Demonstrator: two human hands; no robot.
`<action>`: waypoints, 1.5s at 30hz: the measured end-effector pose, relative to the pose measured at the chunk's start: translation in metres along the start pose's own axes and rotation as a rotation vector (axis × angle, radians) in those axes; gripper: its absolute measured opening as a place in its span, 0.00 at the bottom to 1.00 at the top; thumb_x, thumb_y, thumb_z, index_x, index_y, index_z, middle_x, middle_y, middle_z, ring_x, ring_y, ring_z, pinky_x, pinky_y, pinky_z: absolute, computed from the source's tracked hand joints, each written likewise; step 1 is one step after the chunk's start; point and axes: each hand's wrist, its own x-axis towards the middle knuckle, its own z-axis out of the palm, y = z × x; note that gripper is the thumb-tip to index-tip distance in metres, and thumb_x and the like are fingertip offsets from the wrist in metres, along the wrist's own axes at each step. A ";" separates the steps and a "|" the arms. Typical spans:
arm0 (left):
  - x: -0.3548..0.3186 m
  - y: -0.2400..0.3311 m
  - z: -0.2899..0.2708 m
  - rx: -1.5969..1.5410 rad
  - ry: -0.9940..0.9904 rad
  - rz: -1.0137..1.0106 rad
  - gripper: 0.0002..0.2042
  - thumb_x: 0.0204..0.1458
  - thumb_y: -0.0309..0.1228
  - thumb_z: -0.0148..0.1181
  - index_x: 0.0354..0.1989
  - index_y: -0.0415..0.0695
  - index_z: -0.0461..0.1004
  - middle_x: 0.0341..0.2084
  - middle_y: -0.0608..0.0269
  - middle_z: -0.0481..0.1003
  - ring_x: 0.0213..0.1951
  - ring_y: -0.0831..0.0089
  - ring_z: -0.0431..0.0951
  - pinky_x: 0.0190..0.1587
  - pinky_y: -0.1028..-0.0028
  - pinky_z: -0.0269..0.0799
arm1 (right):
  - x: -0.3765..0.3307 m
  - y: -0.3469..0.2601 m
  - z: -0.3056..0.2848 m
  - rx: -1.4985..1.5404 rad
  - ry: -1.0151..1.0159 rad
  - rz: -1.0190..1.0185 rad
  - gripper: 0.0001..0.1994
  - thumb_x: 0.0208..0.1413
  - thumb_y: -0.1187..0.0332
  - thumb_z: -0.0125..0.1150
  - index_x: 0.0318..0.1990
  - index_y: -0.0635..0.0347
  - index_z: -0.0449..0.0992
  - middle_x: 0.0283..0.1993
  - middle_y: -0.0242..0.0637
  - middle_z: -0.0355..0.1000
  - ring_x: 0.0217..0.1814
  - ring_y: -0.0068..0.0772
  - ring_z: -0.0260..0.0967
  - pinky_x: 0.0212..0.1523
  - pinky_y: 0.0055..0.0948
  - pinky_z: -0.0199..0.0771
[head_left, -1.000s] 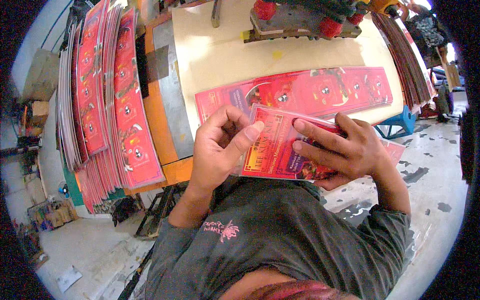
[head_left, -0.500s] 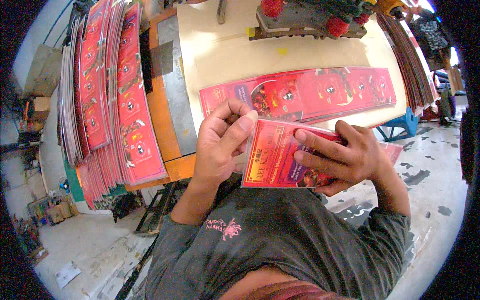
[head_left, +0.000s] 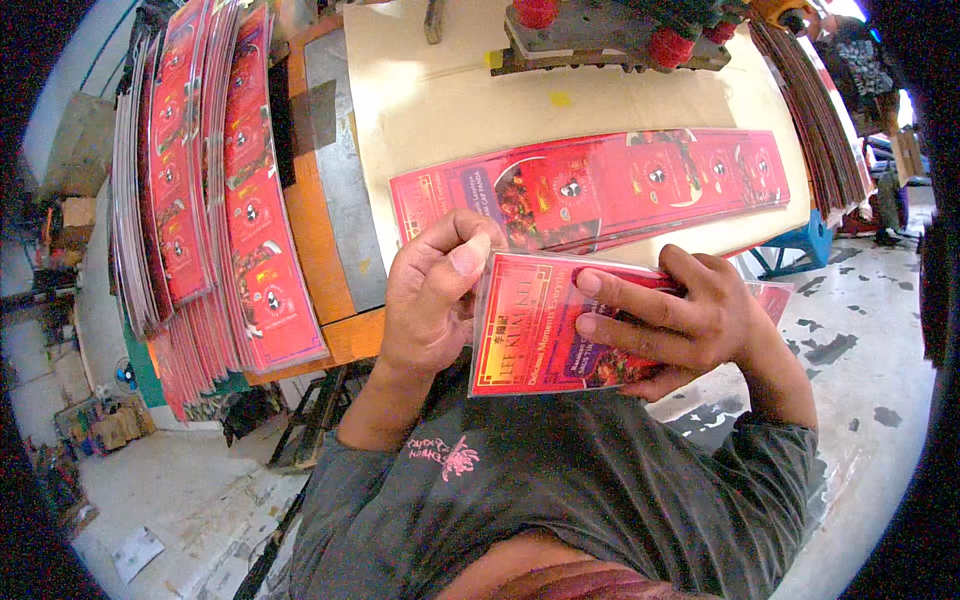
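Note:
A long red printed strip with a glossy clear cover (head_left: 520, 320) is held in front of my shirt. My right hand (head_left: 690, 310) grips it from the right, two fingers lying across its printed face; the strip's far end shows beyond that wrist. At its upper left corner is my left hand (head_left: 435, 290), thumb and forefinger pinched together. Whatever those fingertips hold is too small to make out. Just beyond both hands, a stack of similar red strips (head_left: 620, 185) lies on the cream sheet (head_left: 420, 100) covering the table.
On the left, tall stacks of red strips (head_left: 265, 230) stand at the orange table edge (head_left: 355, 335), beside a grey metal plate (head_left: 350, 190). A dark machine part with red knobs (head_left: 610, 40) sits at the back. More stacked strips (head_left: 810, 110) and a blue stool (head_left: 800, 245) are right.
Both hands and the held strip have shifted slightly left and down in the picture. My left thumb has drawn back a little from the strip's corner.

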 end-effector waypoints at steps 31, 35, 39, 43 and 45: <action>-0.008 0.038 -0.038 0.501 -0.980 0.208 0.09 0.57 0.34 0.73 0.36 0.41 0.83 0.36 0.53 0.86 0.35 0.59 0.85 0.38 0.68 0.78 | -0.021 0.027 -0.011 -0.006 0.050 0.522 0.44 0.44 0.40 0.71 0.67 0.59 0.77 0.75 0.59 0.64 0.73 0.59 0.69 0.66 0.50 0.73; -0.012 0.016 -0.031 0.386 -0.604 0.307 0.23 0.65 0.50 0.62 0.26 0.43 0.76 0.34 0.50 0.86 0.31 0.62 0.83 0.35 0.68 0.77 | -0.020 0.024 -0.013 -0.037 -0.005 0.415 0.43 0.47 0.38 0.70 0.67 0.58 0.77 0.75 0.59 0.64 0.61 0.57 0.77 0.54 0.47 0.79; -0.019 -0.001 -0.033 0.087 -0.224 0.081 0.32 0.59 0.66 0.60 0.29 0.44 0.71 0.46 0.50 0.83 0.34 0.67 0.81 0.37 0.68 0.75 | -0.012 0.015 -0.014 -0.036 -0.019 0.151 0.32 0.54 0.43 0.67 0.65 0.44 0.80 0.73 0.39 0.71 0.29 0.36 0.62 0.30 0.31 0.75; -0.028 -0.005 -0.018 0.168 -0.180 0.042 0.36 0.56 0.62 0.68 0.52 0.35 0.74 0.56 0.50 0.78 0.49 0.68 0.81 0.52 0.68 0.76 | -0.001 0.006 -0.011 -0.038 -0.016 0.078 0.31 0.56 0.44 0.65 0.67 0.38 0.78 0.73 0.29 0.70 0.28 0.33 0.64 0.26 0.26 0.73; -0.031 0.007 -0.009 0.304 -0.229 -0.105 0.31 0.61 0.43 0.68 0.64 0.30 0.72 0.57 0.52 0.79 0.58 0.67 0.79 0.61 0.65 0.75 | 0.000 0.002 -0.012 -0.022 -0.047 0.078 0.32 0.55 0.47 0.65 0.68 0.40 0.76 0.76 0.29 0.67 0.31 0.34 0.68 0.30 0.28 0.77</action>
